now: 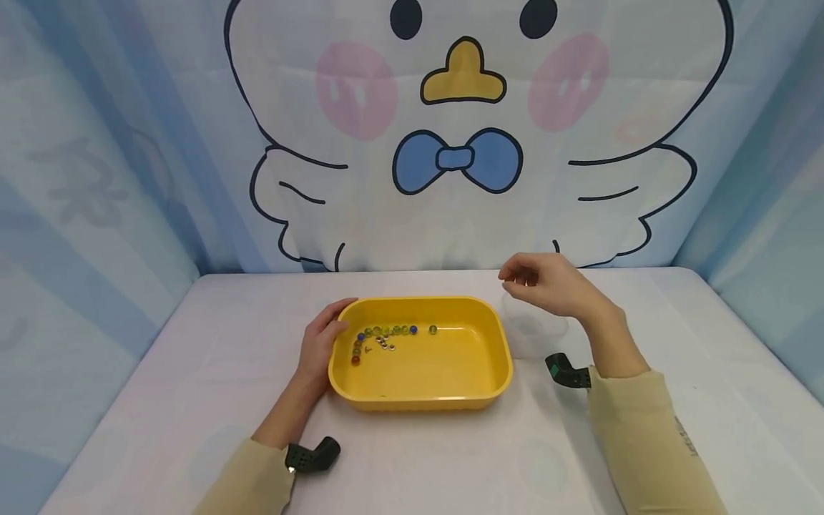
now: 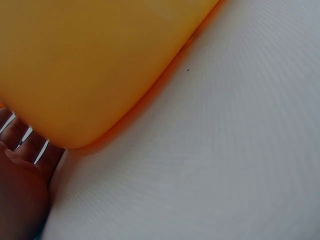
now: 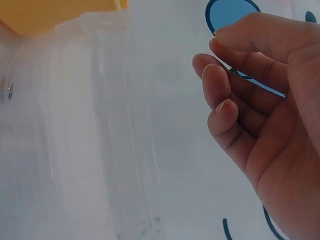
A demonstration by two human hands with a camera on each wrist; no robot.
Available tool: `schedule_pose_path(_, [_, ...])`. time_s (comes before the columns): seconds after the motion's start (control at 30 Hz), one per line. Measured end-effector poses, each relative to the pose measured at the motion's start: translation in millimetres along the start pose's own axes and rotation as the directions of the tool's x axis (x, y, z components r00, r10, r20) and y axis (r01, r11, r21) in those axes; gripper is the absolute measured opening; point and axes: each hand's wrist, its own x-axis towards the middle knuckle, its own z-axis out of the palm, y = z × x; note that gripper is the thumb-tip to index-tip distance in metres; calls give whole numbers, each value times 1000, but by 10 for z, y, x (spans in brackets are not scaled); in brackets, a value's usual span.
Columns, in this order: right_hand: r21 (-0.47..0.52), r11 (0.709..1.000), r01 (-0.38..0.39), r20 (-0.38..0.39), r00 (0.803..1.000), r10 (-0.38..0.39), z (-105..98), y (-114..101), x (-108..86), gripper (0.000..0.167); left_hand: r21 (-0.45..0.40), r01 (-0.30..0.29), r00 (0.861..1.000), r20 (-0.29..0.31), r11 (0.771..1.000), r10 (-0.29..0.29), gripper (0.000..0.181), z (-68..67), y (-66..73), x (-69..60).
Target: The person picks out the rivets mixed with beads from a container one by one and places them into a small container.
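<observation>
My left hand (image 1: pixel 317 343) grips the left side of a yellow tray (image 1: pixel 444 404), thumb at the rim; in the left wrist view its fingers run along the tray's outer wall. Inside, glass marbles (image 1: pixel 386 331) form a bent line along the left and back, with a lone greenish marble (image 1: pixel 433 330) farther right. Several tiny silvery pieces (image 1: pixel 384 343) lie within the bend. My right hand (image 1: pixel 547 282) is raised beyond the tray's right end, above a clear plastic box (image 3: pixel 75 125). Its thumb and forefinger tips meet; whether they pinch anything tiny is hidden.
The clear box stands close against the tray's right side and is hard to see in the head view. A small shiny piece (image 3: pixel 10 91) shows in it. White cloth (image 1: pixel 212 400) covers the table, and a printed curtain (image 1: pixel 457 229) hangs behind.
</observation>
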Motion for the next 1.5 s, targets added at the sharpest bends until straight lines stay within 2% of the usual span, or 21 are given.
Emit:
schedule_pose_path(0.2, [5,999,45,11,999,-45,27,-81,56,11,-2,-3,1000,2,1000,3,47,-1,12,-2])
schedule_pose_path(0.53, [-7,997,79,70,995,-78,106,-263,214,14,-4,9,1000,5,1000,-9,47,5,8,-5])
schedule_pose_path(0.83, [7,990,140,104,985,-140,133,-422,341,14,1,1,1000,1,1000,-1,47,5,5,-7])
schedule_pose_path(1.07, [34,988,150,134,979,-154,186,-512,419,14,-8,-4,1000,7,1000,4,47,0,-6,-1])
schedule_pose_path(1.5, [27,980,196,194,961,-198,305,-708,550,16,-12,-6,1000,3,1000,6,47,1,-15,0])
